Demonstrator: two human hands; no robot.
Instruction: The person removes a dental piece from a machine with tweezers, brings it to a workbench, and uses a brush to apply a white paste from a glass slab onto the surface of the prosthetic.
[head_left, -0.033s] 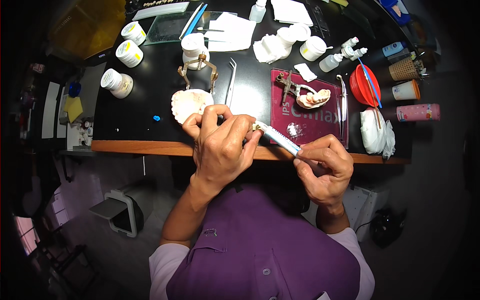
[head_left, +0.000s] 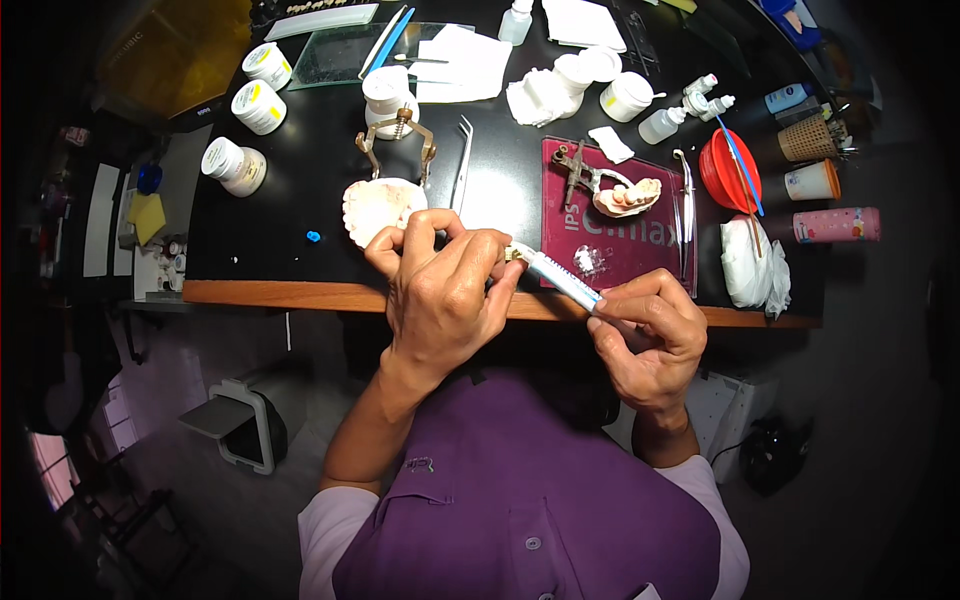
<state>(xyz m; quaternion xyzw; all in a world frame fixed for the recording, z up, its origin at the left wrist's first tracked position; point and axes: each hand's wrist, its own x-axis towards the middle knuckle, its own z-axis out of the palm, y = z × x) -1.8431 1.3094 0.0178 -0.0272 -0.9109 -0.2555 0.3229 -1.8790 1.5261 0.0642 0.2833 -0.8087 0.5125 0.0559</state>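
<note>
My left hand (head_left: 445,295) pinches a small gold-and-whitish piece (head_left: 512,254) between thumb and fingers, just over the table's front edge. My right hand (head_left: 650,340) grips a slim white-and-blue syringe-like tube (head_left: 562,278), whose bent white tip meets that small piece at my left fingertips. Behind my left hand a pale plaster dental cast (head_left: 382,205) rests by a brass-coloured metal frame (head_left: 428,150). On the maroon board (head_left: 560,230) to the right lie a second cast with teeth (head_left: 625,198) in a metal articulator (head_left: 580,172) and a small white heap (head_left: 587,260).
On the black table (head_left: 290,200) stand several white jars (head_left: 258,107), small bottles (head_left: 660,127) and a red bowl (head_left: 725,180). Metal tweezers (head_left: 462,165) lie behind my left hand. A crumpled white tissue (head_left: 745,265) and a pink cylinder (head_left: 836,225) are at the right.
</note>
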